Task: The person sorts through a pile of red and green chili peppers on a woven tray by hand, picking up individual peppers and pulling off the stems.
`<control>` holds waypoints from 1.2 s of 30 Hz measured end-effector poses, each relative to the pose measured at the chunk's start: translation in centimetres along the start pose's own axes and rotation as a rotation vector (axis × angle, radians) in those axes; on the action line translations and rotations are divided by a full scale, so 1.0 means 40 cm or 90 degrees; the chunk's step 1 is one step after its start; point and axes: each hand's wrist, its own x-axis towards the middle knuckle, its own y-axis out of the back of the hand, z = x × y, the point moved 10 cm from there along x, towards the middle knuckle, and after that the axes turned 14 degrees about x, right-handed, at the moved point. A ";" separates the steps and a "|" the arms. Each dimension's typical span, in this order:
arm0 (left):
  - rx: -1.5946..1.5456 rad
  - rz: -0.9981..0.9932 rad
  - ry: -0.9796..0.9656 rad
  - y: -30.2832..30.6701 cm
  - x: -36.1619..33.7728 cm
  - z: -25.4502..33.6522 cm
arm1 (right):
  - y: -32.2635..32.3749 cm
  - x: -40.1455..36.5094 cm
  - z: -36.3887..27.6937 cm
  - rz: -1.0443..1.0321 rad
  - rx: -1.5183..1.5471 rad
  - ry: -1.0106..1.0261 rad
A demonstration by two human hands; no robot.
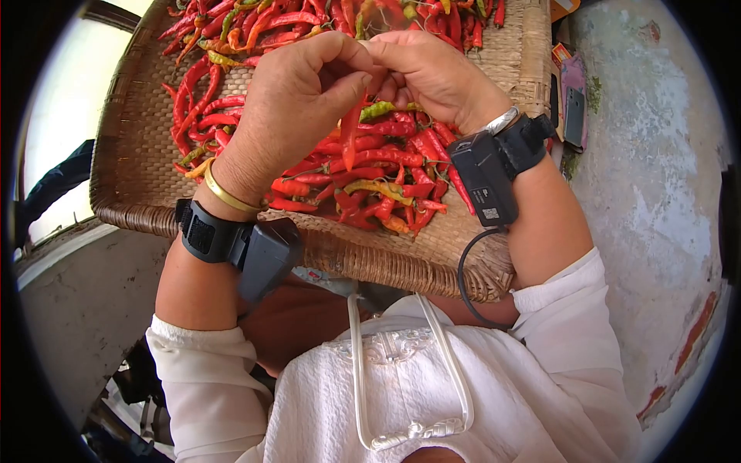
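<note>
My left hand [309, 92] is closed, its thumb and fingers pinching a red chili pepper [350, 135] that hangs point down. Against it, at the top centre, my right hand [432, 73] has its fingers pinched together near the pepper's upper end; what lies between those fingertips is too small to make out. Both hands are above a woven basket tray [139, 147]. Beneath them lies a heap of red peppers [378, 158] with a few green and yellow ones among them.
More peppers [285, 27] fill the tray's far part. Right of the tray, a phone [574, 116] and a pink item rest beside a worn wall [648, 154]. A bright window is at the left. Devices are strapped to both wrists, with a cable loop at the right one.
</note>
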 end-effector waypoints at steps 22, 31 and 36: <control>0.147 -0.223 0.073 -0.089 -0.014 -0.098 | 0.068 -0.031 -0.133 -0.006 0.173 0.100; 0.443 -0.123 -0.034 -0.061 -0.007 -0.082 | 0.251 -0.034 -0.194 0.150 0.524 0.381; 0.524 -0.042 -0.047 -0.039 -0.005 -0.091 | 0.173 0.001 -0.096 0.159 0.310 0.141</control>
